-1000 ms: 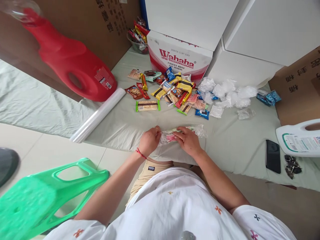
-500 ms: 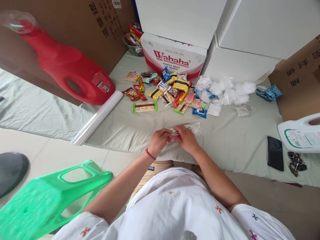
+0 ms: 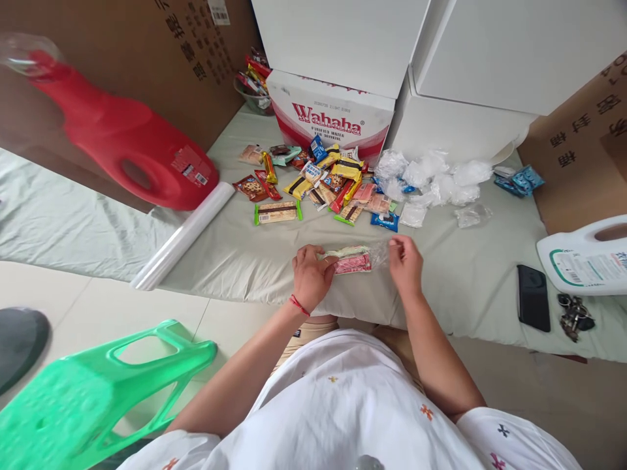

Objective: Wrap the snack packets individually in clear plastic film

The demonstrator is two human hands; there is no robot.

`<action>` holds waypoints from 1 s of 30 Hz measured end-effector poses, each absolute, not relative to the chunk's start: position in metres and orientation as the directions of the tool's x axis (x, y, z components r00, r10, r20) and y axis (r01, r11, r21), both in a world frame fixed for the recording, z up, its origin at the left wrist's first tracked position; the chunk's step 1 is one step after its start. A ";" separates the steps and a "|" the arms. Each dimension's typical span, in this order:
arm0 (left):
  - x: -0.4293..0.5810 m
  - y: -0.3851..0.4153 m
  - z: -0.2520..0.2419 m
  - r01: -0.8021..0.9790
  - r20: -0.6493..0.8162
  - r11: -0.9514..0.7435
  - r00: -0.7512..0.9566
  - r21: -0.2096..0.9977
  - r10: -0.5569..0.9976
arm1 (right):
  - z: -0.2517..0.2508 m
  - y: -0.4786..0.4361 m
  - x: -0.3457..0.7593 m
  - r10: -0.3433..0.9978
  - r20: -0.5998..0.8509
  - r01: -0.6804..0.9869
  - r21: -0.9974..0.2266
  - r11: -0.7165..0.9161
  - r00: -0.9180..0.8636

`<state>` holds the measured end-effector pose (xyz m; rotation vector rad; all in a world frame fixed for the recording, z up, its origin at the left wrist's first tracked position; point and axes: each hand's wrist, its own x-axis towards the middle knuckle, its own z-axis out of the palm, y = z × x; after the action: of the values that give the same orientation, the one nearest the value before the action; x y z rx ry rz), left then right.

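Near the front edge of the cloth lie snack packets (image 3: 353, 263), one red and white and one pale green, inside a clear plastic bag (image 3: 378, 253). My left hand (image 3: 312, 277) grips their left end between thumb and fingers. At the other side, my right hand (image 3: 406, 264) pinches the loose end of the clear bag and stretches it to the right. Just beyond my hands is a pile of wrapped snacks (image 3: 349, 168), with a green-ended wafer packet (image 3: 278, 212) apart on the left. Several clear wrapped bundles (image 3: 434, 176) lie to the right of the pile.
A red jug (image 3: 142, 140) and a plastic film roll (image 3: 183, 236) lie at left, above a green stool (image 3: 98, 385). A Wahaha box (image 3: 333, 117) stands behind. At right are a white jug (image 3: 588, 258), a phone (image 3: 533, 297) and keys (image 3: 575, 317).
My right hand has moved right, away from my left, drawing the bag's end out. The packets between my hands now show more fully. The view has shifted slightly.
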<state>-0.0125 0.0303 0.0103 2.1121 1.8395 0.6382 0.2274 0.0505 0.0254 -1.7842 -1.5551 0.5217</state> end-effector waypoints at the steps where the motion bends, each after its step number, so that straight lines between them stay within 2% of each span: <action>1: -0.014 0.031 0.004 0.842 0.183 -0.192 0.113 0.505 0.977 | 0.024 0.052 0.237 0.953 0.135 0.735 -0.668 -0.114 0.271; 4: -0.016 0.032 -0.011 0.769 0.241 -0.275 0.162 0.578 0.957 | 0.018 0.056 0.250 0.951 -0.008 0.823 -0.499 -0.271 0.308; 6: -0.017 0.032 -0.016 0.738 0.251 -0.304 0.186 0.602 0.950 | 0.013 0.060 0.246 0.958 -0.099 0.831 -0.477 -0.284 0.271; 9: -0.019 0.033 -0.015 0.714 0.241 -0.325 0.222 0.620 0.945 | 0.007 0.065 0.235 0.974 -0.135 0.743 -0.629 -0.228 0.184; 11: -0.020 0.034 -0.013 0.710 0.226 -0.323 0.231 0.625 0.946 | 0.004 0.067 0.231 0.985 -0.059 0.639 -0.754 -0.152 0.165; 13: -0.020 0.034 -0.012 0.709 0.221 -0.320 0.232 0.628 0.947 | 0.002 0.068 0.231 0.977 0.040 0.573 -0.815 -0.089 0.209; 15: -0.021 0.034 -0.011 0.708 0.223 -0.321 0.232 0.629 0.947 | 0.002 0.067 0.232 0.964 0.053 0.562 -0.820 -0.106 0.259; 19: -0.021 0.036 -0.010 0.708 0.207 -0.317 0.241 0.631 0.948 | 0.003 0.067 0.228 0.957 -0.116 0.611 -0.748 -0.260 0.265; 22: -0.021 0.036 -0.006 0.718 0.177 -0.306 0.252 0.625 0.951 | 0.006 0.069 0.221 0.969 -0.184 0.567 -0.787 -0.245 0.163; 24: -0.020 0.036 -0.001 0.736 0.151 -0.297 0.260 0.609 0.954 | 0.010 0.070 0.215 0.974 -0.149 0.528 -0.821 -0.219 0.173; 26: -0.016 0.036 0.005 0.766 0.117 -0.286 0.269 0.576 0.956 | 0.016 0.069 0.206 0.970 -0.043 0.610 -0.770 -0.185 0.239; 27: -0.014 0.036 0.008 0.784 0.099 -0.281 0.273 0.553 0.957 | 0.020 0.068 0.200 0.969 0.023 0.692 -0.704 -0.159 0.246; 30: -0.008 0.034 0.016 0.830 0.065 -0.278 0.283 0.483 0.957 | 0.030 0.062 0.176 0.982 0.139 0.909 -0.413 -0.059 0.127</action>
<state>-0.0084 0.0342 0.0162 2.2028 1.6170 0.4937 0.1762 0.0624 0.0296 -2.0135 -1.8255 0.2491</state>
